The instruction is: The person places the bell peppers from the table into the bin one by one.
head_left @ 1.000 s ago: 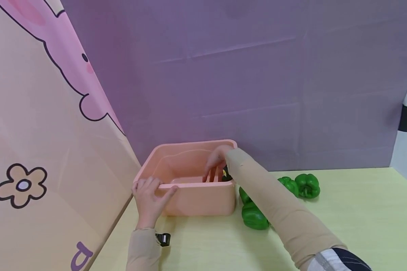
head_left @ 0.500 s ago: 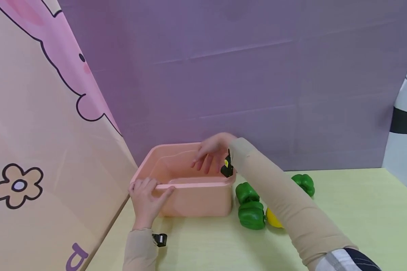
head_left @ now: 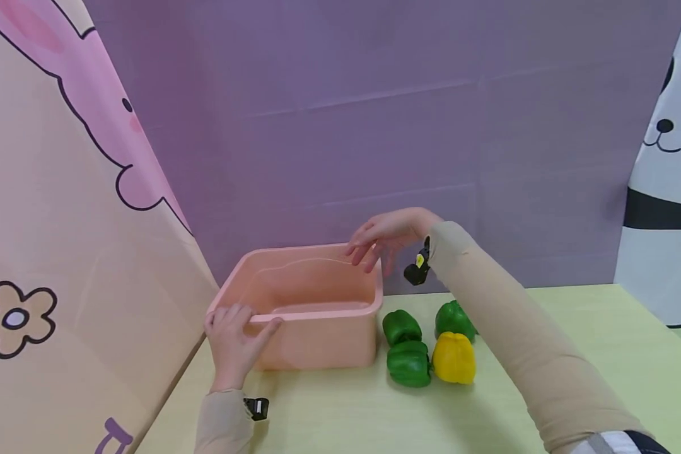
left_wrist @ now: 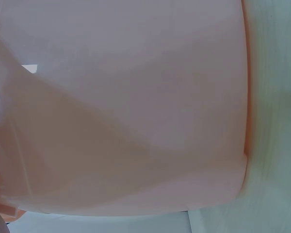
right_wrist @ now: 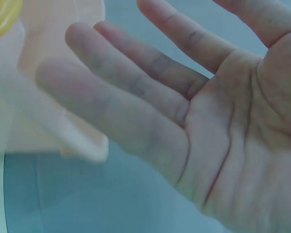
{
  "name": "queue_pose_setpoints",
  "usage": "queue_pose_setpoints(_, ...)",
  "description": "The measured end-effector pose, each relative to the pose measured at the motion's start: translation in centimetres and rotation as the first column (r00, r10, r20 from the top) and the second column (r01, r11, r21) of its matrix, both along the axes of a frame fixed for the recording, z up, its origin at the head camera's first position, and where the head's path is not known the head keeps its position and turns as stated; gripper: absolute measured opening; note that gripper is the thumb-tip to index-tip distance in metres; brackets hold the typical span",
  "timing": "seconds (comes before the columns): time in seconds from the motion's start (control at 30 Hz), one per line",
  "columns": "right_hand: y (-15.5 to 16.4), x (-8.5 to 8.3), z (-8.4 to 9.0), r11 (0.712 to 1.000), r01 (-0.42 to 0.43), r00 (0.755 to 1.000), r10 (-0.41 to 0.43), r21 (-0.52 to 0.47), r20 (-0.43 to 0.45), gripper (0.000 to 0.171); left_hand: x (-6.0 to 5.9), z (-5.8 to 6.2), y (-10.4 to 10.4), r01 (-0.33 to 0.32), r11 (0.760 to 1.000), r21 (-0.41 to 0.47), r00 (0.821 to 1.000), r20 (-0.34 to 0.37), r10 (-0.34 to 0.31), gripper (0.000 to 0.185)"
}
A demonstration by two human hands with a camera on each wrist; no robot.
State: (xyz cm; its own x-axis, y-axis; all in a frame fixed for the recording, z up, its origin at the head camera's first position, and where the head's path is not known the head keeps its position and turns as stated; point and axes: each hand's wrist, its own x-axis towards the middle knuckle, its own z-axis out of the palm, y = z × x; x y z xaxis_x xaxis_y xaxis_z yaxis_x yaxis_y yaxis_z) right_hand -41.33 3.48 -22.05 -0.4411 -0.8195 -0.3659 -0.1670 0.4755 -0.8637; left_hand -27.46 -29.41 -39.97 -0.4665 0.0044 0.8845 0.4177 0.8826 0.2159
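A pink plastic storage bin (head_left: 318, 340) stands on the table, and its front wall fills most of the left wrist view. At its front left corner my left hand (head_left: 232, 347) grips the rim, fingers over the edge and thumb along the outside. My right hand (head_left: 394, 233) is raised over the bin's back right corner, its spread fingers holding nothing; the right wrist view shows the bare palm (right_wrist: 218, 126). A glossy yellow thing (right_wrist: 4, 14) shows inside the bin in that view; the front wall hides the bin's floor from the head view.
Right of the bin lie green bell peppers (head_left: 408, 364) and a yellow bell pepper (head_left: 454, 358), close together. My right forearm (head_left: 505, 315) passes over the table beside them. A purple backdrop (head_left: 340, 145) rises behind, and a printed panel (head_left: 91, 221) borders the left.
My right hand has risen out of the bin and moved right to its back corner. The yellow pepper, earlier hidden by my forearm, is in sight. My left hand keeps its grip.
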Motion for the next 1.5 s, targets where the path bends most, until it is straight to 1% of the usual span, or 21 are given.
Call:
queue_pose_setpoints(0.17, 4.4, -0.5, 0.0, 0.997, 0.052, 0.999, -0.053, -0.064, -0.002, 0.042, -0.4, 0.2, -0.1, 0.001, 1.0, -0.005, 1.0, -0.004, -0.001, 0.052)
queue_pose_setpoints(0.33, 8.7, -0.8, -1.2, 0.985, 0.124, 0.992, -0.125, -0.119, 0.001, 0.041, -0.5, 0.4, -0.3, -0.003, 1.0, -0.008, 1.0, -0.003, 0.003, 0.05)
queue_pose_setpoints(0.5, 11.9, -1.0, -3.2, 0.974, 0.186, 0.983, -0.184, -0.13, 0.027, 0.039, -0.4, 0.4, -0.5, -0.005, 1.0, 0.0, 1.0, -0.008, 0.005, 0.048)
queue_pose_setpoints(0.67, 15.0, -1.0, -5.5, 0.953, 0.255, 0.967, -0.25, -0.162, 0.047, 0.039, -0.3, 0.3, -0.7, 0.006, 1.0, 0.006, 1.0, -0.018, -0.006, 0.047)
queue_pose_setpoints(0.8, 17.4, -0.8, -7.5, 0.934, 0.296, 0.955, -0.293, -0.198, 0.048, 0.044, -0.1, 0.3, -0.8, 0.001, 1.0, 0.007, 1.0, -0.015, -0.001, 0.047)
queue_pose_setpoints(0.9, 19.3, -0.6, -9.2, 0.916, 0.32, 0.947, -0.314, -0.241, 0.065, 0.046, 0.2, 0.4, -0.8, 0.0, 1.0, 0.014, 1.0, -0.018, 0.0, 0.044)
queue_pose_setpoints(1.03, 21.6, -0.1, -11.7, 0.884, 0.347, 0.937, -0.34, -0.312, 0.08, 0.038, 0.4, 0.4, -0.9, 0.008, 1.0, 0.022, 1.0, -0.02, -0.008, 0.044)
queue_pose_setpoints(1.13, 22.7, 0.4, -13.3, 0.849, 0.396, 0.913, -0.403, -0.349, 0.057, 0.035, 0.4, 0.4, -1.1, 0.015, 1.0, 0.024, 1.0, -0.02, -0.014, 0.047)
queue_pose_setpoints(1.2, 23.1, 0.7, -14.2, 0.818, 0.443, 0.886, -0.463, -0.367, 0.036, 0.035, 0.5, 0.4, -1.3, 0.017, 1.0, 0.024, 1.0, -0.025, -0.016, 0.05)
queue_pose_setpoints(1.27, 23.3, 1.0, -14.9, 0.788, 0.481, 0.859, -0.511, -0.385, 0.026, 0.04, 0.5, 0.4, -1.3, 0.017, 1.0, 0.026, 0.999, -0.031, -0.016, 0.054)
queue_pose_setpoints(1.33, 23.4, 1.1, -15.6, 0.764, 0.512, 0.837, -0.546, -0.393, 0.028, 0.046, 0.6, 0.4, -1.4, 0.018, 0.999, 0.028, 0.999, -0.037, -0.017, 0.057)
queue_pose_setpoints(1.37, 23.4, 1.2, -15.9, 0.756, 0.523, 0.83, -0.557, -0.394, 0.034, 0.048, 0.7, 0.4, -1.4, 0.017, 0.999, 0.03, 0.999, -0.038, -0.016, 0.059)
queue_pose_setpoints(1.5, 23.7, 1.3, -17.4, 0.749, 0.542, 0.823, -0.565, -0.382, 0.061, 0.051, 0.8, 0.4, -1.3, 0.02, 0.999, 0.037, 0.999, -0.027, -0.019, 0.057)
